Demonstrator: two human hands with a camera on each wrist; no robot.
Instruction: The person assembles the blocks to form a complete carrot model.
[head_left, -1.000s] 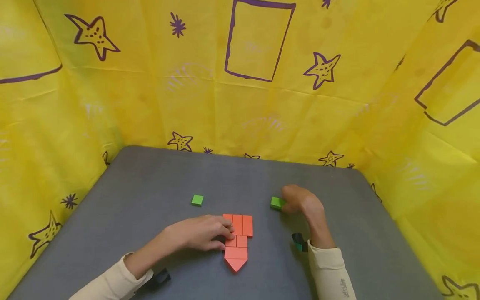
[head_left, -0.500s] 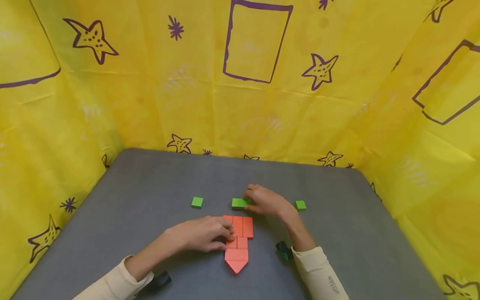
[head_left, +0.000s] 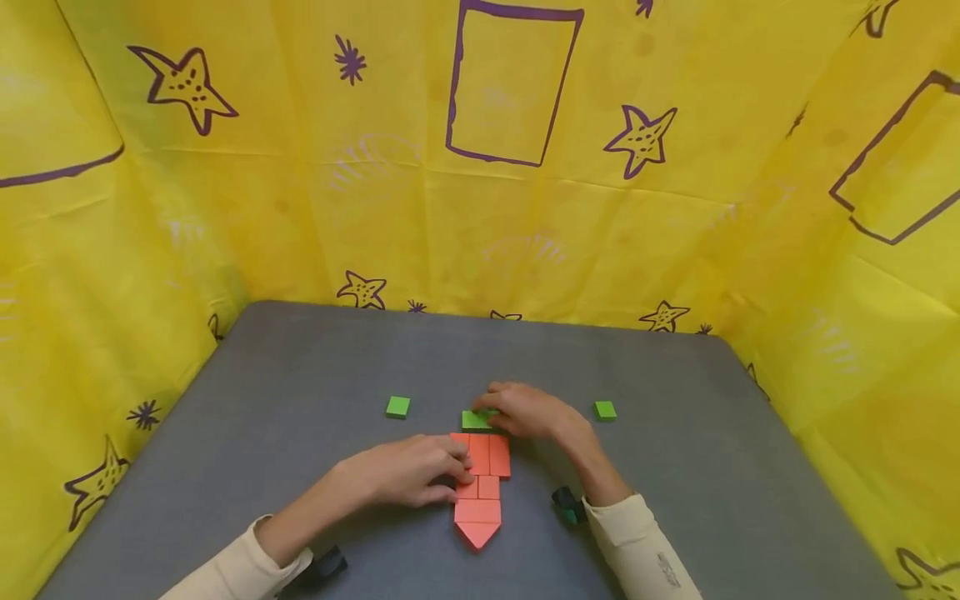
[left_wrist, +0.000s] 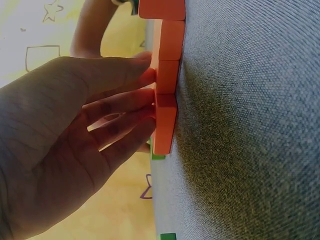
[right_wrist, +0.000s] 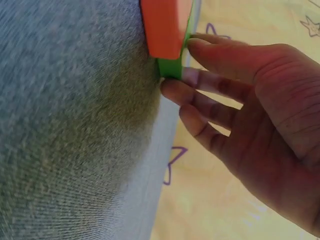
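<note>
Orange blocks (head_left: pixel 478 454) lie flat, fitted together in a shape with a triangular point toward me. My left hand (head_left: pixel 408 471) rests its fingertips on the left side of this shape; in the left wrist view its fingers (left_wrist: pixel 122 102) are mostly straight against the orange blocks. With thumb and fingers my right hand (head_left: pixel 531 411) pinches a green rectangular block (head_left: pixel 474 420), just beyond the far edge of the orange shape. From the right wrist, the green block (right_wrist: pixel 170 68) appears right behind an orange one (right_wrist: pixel 167 30). Fingers hide the green block's right end.
A small green square block (head_left: pixel 398 407) lies to the left and another green square block (head_left: pixel 604 410) to the right. The grey table (head_left: pixel 322 350) is walled by yellow cloth (head_left: pixel 300 200) with purple drawings. Dark wrist devices (head_left: pixel 567 504) hang below the sleeves.
My right hand has brought the green rectangular block leftward, then nearer to me, up to the orange shape. The right green square came into sight. My left hand has stayed put.
</note>
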